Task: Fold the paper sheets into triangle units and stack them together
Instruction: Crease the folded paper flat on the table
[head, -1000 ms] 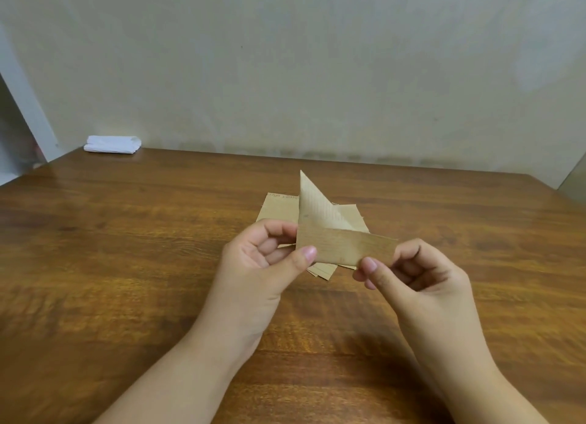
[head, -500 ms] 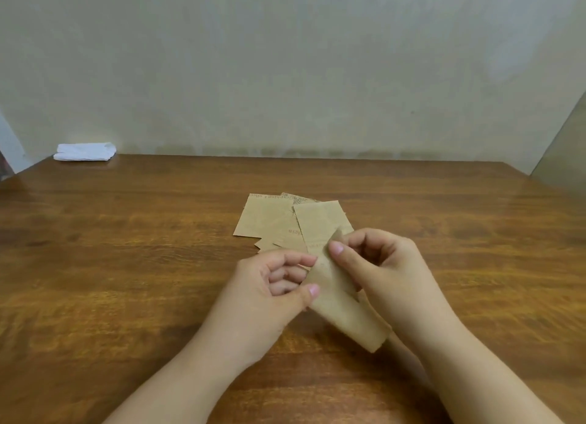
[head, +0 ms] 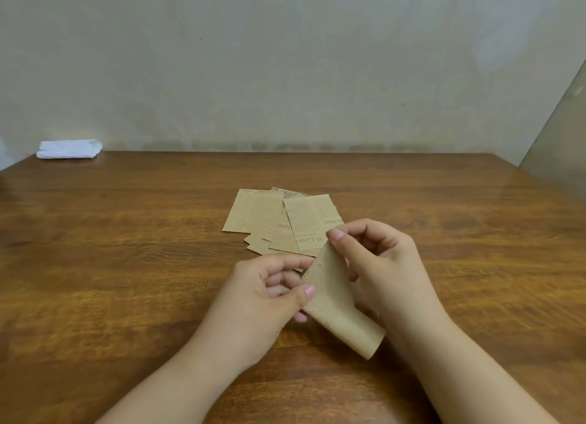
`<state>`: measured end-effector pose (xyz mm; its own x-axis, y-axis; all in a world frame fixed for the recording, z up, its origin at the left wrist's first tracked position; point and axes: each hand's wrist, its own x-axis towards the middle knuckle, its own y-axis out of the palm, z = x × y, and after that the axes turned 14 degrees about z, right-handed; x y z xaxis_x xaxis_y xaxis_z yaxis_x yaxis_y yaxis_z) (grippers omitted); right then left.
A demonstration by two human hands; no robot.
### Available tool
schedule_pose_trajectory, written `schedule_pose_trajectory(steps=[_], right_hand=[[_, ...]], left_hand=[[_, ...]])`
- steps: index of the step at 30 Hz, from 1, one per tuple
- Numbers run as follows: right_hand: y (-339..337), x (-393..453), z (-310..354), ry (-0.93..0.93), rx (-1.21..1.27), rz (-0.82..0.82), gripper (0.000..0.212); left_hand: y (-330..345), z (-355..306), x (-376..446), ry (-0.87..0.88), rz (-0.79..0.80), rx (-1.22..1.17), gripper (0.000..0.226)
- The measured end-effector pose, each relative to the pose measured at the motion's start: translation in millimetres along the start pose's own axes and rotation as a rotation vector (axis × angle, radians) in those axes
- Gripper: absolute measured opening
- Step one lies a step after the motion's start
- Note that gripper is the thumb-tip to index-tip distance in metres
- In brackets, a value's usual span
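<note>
A folded strip of brown printed paper [head: 336, 303] is held above the wooden table [head: 126, 265], slanting from upper left to lower right. My left hand [head: 269, 293] pinches its left edge between thumb and fingers. My right hand [head: 377, 265] pinches its upper tip, fingers curled behind the strip. Just beyond the hands, a loose pile of flat brown paper sheets [head: 282, 220] lies on the table, its near edge partly hidden by my fingers.
A folded white cloth [head: 68, 149] sits at the far left corner of the table, against the pale wall. A grey panel [head: 564, 138] leans at the far right edge.
The strip was held level with a triangular flap standing up; it has since been turned and lowered to a slant. My right hand moved from its right end to its upper tip.
</note>
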<state>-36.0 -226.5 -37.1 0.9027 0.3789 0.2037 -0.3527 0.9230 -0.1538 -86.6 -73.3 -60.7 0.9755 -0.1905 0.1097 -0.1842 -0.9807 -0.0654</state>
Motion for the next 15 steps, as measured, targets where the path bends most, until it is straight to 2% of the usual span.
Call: schedule_pose_trajectory(steps=[3,6,8,10,11,15], right_hand=[[0.3,0.4,-0.9,0.037,0.024,0.001,0.018],[-2.1,0.1,0.5,0.196,0.130,0.076,0.014],[-4.8,-3.1,-0.1,0.286,0.101,0.194,0.039],[-2.7,-7.6,-1.7,0.331,0.032,0.277,0.052],[-0.4,-9.5,-2.6,0.332,0.015,0.296,0.051],[8.4,-11.7,-3.0,0.251,0.060,0.257,0.018]], left_hand=[[0.7,0.1,-0.2,-0.014,-0.017,0.016,0.036],[-1.0,-0.2,-0.2,-0.010,-0.101,0.046,0.033],[-4.0,-1.1,-0.1,0.009,-0.182,0.053,0.031],[-6.4,-2.2,-0.2,0.035,-0.254,0.056,0.030],[-6.9,-2.8,-0.2,0.047,-0.282,0.053,0.030],[-6.1,-5.3,-0.7,0.077,-0.326,-0.007,0.028]])
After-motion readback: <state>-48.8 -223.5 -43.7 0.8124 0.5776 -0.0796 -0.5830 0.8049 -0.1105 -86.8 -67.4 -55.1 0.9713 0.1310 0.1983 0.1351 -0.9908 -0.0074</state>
